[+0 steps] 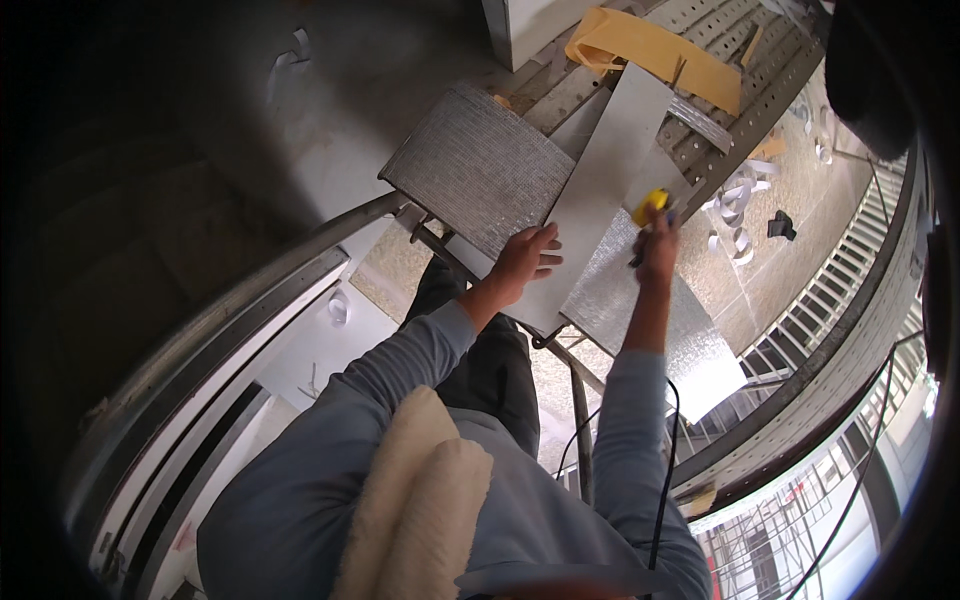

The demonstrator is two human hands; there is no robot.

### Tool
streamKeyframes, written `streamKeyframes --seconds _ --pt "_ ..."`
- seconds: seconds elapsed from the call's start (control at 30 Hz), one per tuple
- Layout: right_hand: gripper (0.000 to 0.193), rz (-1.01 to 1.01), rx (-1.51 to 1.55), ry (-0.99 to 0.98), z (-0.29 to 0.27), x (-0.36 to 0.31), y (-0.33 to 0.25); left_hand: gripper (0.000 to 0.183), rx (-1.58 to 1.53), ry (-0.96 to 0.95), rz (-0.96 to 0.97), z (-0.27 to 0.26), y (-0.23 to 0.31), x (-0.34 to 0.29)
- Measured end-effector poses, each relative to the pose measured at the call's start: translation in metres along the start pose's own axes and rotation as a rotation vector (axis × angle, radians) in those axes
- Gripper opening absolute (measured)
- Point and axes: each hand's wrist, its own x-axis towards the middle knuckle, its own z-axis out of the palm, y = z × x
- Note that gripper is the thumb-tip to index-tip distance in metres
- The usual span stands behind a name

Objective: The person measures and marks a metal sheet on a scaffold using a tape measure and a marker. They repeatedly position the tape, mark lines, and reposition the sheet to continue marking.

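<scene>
A long flat grey strip (612,165) lies slantwise across silver foil-faced sheet material. My left hand (522,264) rests on the strip's left edge with its fingers spread. To the left of the strip shows one part of the foil-faced sheet (480,165); on its right, a shiny part (665,325) reaches down under my right forearm. My right hand (655,250) is closed round a yellow hand tool (652,206), held over the foil just right of the strip. Blur and my fingers hide the tool's exact kind.
A perforated metal platform (725,55) carries yellow-orange sheet scraps (665,62) and foil offcuts. Curled white strips (738,205) and a black object (782,226) lie on the floor beyond. A metal rail (290,240) curves past on the left; a black cable (672,450) hangs by my right arm.
</scene>
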Motion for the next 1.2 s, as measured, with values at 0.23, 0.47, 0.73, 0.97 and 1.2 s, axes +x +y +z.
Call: streamKeyframes --seconds 0.23,0.47,0.73,0.97,1.2 --pt "0.055 0.134 -0.096 -0.492 0.042 -0.122 0.015 0.051 -0.110 -0.157 -0.057 0.003 0.023 -0.020" --pt "0.038 0.201 -0.092 -0.550 0.041 -0.126 0.015 0.044 0.001 -0.045 0.071 -0.031 -0.005 -0.018" --pt "0.043 -0.001 -0.401 -0.227 0.057 -0.128 0.030 0.050 -0.092 -0.125 0.176 -0.042 -0.021 -0.018" --pt "0.039 0.054 -0.630 -0.452 0.066 -0.131 0.011 0.050 0.556 0.150 0.572 -0.033 -0.040 -0.019" --pt "0.026 0.125 -0.563 -0.510 0.074 -0.132 -0.005 0.059 0.698 0.104 0.648 -0.030 -0.040 -0.028"
